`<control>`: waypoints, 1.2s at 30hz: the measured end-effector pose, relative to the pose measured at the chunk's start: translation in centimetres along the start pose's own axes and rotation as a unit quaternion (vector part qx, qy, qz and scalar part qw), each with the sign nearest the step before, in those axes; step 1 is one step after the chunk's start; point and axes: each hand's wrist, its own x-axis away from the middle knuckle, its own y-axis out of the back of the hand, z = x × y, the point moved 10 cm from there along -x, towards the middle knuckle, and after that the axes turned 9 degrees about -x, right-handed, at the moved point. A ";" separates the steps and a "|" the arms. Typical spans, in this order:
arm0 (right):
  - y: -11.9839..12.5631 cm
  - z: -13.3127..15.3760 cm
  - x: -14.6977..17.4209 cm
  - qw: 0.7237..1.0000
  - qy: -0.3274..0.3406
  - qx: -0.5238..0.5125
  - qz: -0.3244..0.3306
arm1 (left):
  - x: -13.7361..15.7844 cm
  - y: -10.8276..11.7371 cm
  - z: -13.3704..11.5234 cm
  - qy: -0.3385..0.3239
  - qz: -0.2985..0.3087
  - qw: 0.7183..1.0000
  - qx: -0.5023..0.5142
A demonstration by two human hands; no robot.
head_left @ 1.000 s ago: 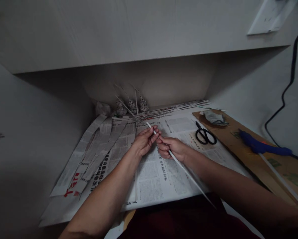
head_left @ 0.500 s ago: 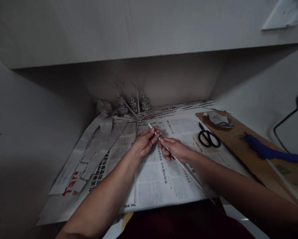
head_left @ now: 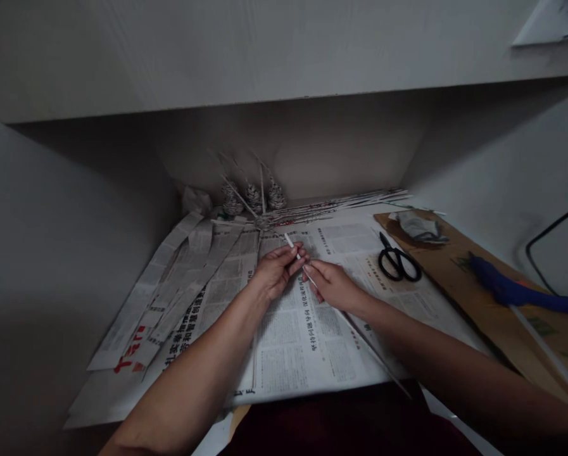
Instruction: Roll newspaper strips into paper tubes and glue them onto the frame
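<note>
A thin rolled paper stick (head_left: 372, 350) runs slantwise between my hands, its white tip pointing away from me. My left hand (head_left: 280, 267) pinches it close to that tip, thumb against fingers. Just below, my right hand (head_left: 330, 282) is closed round the same stick, and its long tail passes under my right forearm to the table's front edge. Beneath both hands lies a spread newspaper (head_left: 284, 348). Black-handled scissors (head_left: 398, 263) rest to the right of my right hand.
Cut newspaper strips (head_left: 136, 310) lie at the left. Several paper sticks (head_left: 340, 206) are piled along the back, beside small woven paper pieces (head_left: 252, 197). On the right, cardboard (head_left: 435, 266) carries a blue glue gun (head_left: 511, 285) and a crumpled cloth (head_left: 419, 228). A cabinet panel overhangs the table.
Both hands stay on the paper stick at nearly the same place. My right hand's fingers have curled in slightly, and the stick's tail has shifted a little. The camera view has moved slightly.
</note>
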 end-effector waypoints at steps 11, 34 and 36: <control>-2.8 -2.0 1.2 0.933 -0.181 -0.293 0.106 | 0.2 -0.1 -0.1 0.012 -0.007 0.999 0.030; 2.6 10.6 -0.8 0.909 0.210 0.326 -0.150 | 0.5 0.4 -0.3 -0.025 -0.065 0.998 0.004; 1.3 11.1 -1.9 0.896 0.215 0.362 -0.138 | 0.5 0.3 -0.3 -0.030 -0.065 0.997 -0.006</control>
